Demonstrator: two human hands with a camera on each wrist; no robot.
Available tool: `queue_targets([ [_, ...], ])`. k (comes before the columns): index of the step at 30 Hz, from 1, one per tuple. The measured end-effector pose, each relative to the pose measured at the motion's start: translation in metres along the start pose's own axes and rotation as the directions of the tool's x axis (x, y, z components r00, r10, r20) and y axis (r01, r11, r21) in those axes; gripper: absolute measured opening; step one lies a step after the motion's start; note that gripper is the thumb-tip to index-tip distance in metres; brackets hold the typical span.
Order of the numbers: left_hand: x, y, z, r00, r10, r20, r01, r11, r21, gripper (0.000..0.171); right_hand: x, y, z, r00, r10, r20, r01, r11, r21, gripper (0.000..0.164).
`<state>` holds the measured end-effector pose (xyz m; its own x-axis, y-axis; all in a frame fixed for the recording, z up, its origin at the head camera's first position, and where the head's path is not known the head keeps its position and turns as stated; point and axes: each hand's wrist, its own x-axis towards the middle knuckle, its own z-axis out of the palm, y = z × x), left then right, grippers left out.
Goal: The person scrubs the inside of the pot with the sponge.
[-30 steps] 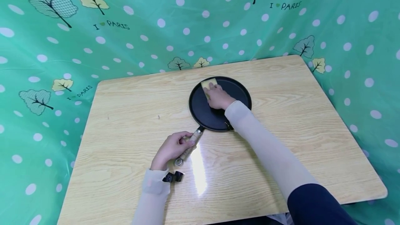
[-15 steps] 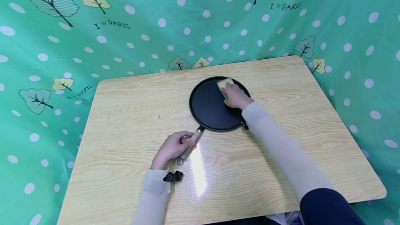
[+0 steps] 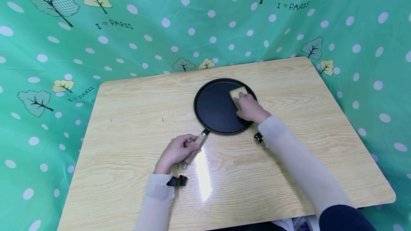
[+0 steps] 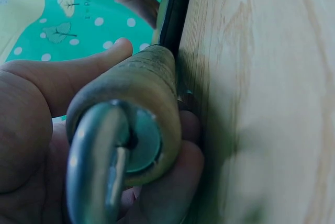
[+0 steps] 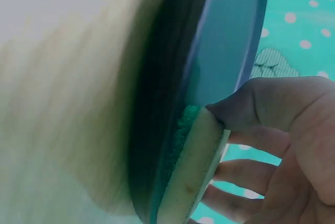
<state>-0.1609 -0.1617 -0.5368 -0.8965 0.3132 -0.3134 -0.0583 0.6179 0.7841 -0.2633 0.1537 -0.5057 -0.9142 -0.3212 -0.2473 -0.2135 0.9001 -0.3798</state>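
Observation:
A round black flat pan (image 3: 216, 108) lies on the table, its wooden handle (image 3: 191, 157) pointing toward me. My left hand (image 3: 177, 149) grips that handle; in the left wrist view the thumb lies along one side of the wood and fingers curl beneath, with a metal hanging ring (image 4: 97, 161) at the end. My right hand (image 3: 250, 108) holds a yellow sponge (image 3: 237, 92) on the right part of the pan. Seen from the right wrist, the sponge (image 5: 194, 166) has a green scouring layer facing the pan surface, and thumb and fingers pinch its pale side.
The light wooden table (image 3: 138, 109) spreads around the pan. A green polka-dot cloth (image 3: 179, 17) hangs behind the table and at both sides. Black camera mounts sit at the left wrist (image 3: 177, 181) and the right wrist (image 3: 258, 137).
My right hand has moved the sponge across the pan from its upper left to the right side, then slightly toward me. The left hand and the pan stay in place.

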Motion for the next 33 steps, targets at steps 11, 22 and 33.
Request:
queue_targets([
  [11,0.000,0.002,0.001,1.000,-0.004,0.000,0.004,1.000,0.000,0.035,-0.027,-0.018,0.017,0.999,-0.042,-0.023,0.042,0.999,0.012,0.063],
  [22,-0.001,0.000,0.000,1.000,0.004,-0.007,-0.004,1.000,0.004,0.035,-0.035,-0.041,0.035,0.991,-0.131,-0.038,0.132,0.991,0.031,0.059],
  [33,-0.001,0.002,0.002,1.000,0.008,-0.009,-0.008,1.000,-0.001,0.035,-0.032,-0.041,0.031,0.964,-0.247,-0.101,0.266,0.923,0.277,0.062],
])
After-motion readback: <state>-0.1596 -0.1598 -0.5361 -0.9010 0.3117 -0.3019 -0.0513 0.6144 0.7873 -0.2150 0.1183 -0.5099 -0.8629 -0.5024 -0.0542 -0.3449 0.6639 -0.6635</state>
